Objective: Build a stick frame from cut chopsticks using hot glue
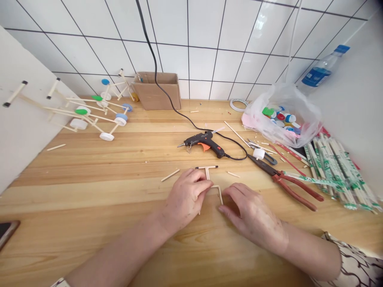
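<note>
A small frame of glued wooden sticks [209,175] lies on the wooden table [119,167] near the front middle. My left hand [187,197] is closed in a pinch on the frame's left side. Lying flat, my right hand [249,213] presses its fingertips on the right end of the frame's bent stick [220,193]. A black and orange glue gun [203,142] rests just beyond the frame, its cord running up the tiled wall.
Red-handled pliers [287,181] and wrapped chopsticks [335,167] lie right. A plastic bag of bottle caps [281,115], a water bottle [321,71] and tape roll [238,104] sit at back right. A cardboard box [157,91] and stick-and-cap models [92,113] stand back left. A phone [6,232] lies at left edge.
</note>
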The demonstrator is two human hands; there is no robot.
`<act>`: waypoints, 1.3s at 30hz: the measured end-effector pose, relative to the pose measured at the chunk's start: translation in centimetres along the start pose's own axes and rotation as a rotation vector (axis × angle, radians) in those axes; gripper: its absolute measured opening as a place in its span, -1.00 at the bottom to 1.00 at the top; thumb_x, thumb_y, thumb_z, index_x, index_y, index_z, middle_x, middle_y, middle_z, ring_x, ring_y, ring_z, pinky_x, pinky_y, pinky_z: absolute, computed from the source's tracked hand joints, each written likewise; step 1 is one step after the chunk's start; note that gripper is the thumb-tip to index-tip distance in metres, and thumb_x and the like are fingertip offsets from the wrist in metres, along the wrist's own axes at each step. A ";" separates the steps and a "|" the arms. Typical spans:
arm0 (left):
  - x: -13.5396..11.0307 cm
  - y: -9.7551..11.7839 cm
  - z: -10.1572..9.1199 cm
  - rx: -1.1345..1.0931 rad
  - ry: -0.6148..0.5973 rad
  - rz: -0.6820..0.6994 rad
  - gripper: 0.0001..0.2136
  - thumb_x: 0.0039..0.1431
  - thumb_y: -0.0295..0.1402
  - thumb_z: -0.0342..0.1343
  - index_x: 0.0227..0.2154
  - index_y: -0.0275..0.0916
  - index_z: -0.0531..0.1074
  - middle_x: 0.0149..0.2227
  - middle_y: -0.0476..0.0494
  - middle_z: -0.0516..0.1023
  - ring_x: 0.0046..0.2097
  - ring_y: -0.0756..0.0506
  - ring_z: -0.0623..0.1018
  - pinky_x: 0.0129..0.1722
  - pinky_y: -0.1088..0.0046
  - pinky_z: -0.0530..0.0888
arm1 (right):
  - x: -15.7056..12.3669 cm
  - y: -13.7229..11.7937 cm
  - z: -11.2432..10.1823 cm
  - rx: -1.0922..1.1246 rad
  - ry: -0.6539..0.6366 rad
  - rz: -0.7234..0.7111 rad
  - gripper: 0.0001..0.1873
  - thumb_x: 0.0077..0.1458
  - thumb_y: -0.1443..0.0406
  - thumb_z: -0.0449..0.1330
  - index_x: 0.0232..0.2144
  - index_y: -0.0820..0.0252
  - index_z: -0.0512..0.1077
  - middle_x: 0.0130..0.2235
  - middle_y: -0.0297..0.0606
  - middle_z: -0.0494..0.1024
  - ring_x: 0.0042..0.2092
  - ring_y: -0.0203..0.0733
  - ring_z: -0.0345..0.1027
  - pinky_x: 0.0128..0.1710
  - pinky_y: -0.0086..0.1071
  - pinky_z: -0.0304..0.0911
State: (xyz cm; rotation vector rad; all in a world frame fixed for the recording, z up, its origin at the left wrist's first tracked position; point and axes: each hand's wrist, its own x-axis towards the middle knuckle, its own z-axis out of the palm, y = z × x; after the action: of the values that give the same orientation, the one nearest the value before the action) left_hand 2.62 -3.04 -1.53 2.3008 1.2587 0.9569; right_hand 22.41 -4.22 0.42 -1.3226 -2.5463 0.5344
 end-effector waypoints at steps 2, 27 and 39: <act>0.0 0.2 0.0 0.021 -0.013 0.009 -0.79 0.22 -0.55 -0.02 -0.33 -0.26 0.52 -0.38 -0.10 0.44 -0.30 -0.08 0.36 -0.29 0.38 0.36 | 0.1 -0.1 0.0 -0.016 -0.007 0.010 -0.92 0.09 0.36 0.15 -0.31 0.24 0.35 -0.32 -0.20 0.44 -0.29 -0.11 0.32 -0.31 -0.25 0.25; 2.0 0.7 0.3 0.116 -0.148 0.038 -0.77 0.14 -0.60 0.02 -0.57 -0.28 0.45 -0.45 -0.10 0.40 -0.32 -0.10 0.36 -0.30 0.37 0.38 | 1.3 -0.8 0.0 -0.164 -0.015 0.096 -0.88 0.05 0.35 0.11 -0.52 0.20 0.32 -0.48 -0.30 0.45 -0.44 -0.24 0.31 -0.44 -0.40 0.02; 2.0 0.2 0.7 0.085 -0.170 0.041 -0.78 0.13 -0.62 0.02 -0.55 -0.29 0.46 -0.44 -0.11 0.41 -0.30 -0.11 0.37 -0.29 0.37 0.39 | 1.5 -1.1 -0.1 -0.194 -0.074 0.155 -0.89 0.03 0.37 0.06 -0.52 0.20 0.33 -0.48 -0.28 0.47 -0.46 -0.23 0.32 -0.46 -0.39 0.02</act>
State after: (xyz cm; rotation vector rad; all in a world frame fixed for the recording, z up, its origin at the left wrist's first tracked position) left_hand 3.97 -1.51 -1.09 2.4238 1.2067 0.7156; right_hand 20.77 -3.50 0.98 -1.6048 -2.6250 0.3777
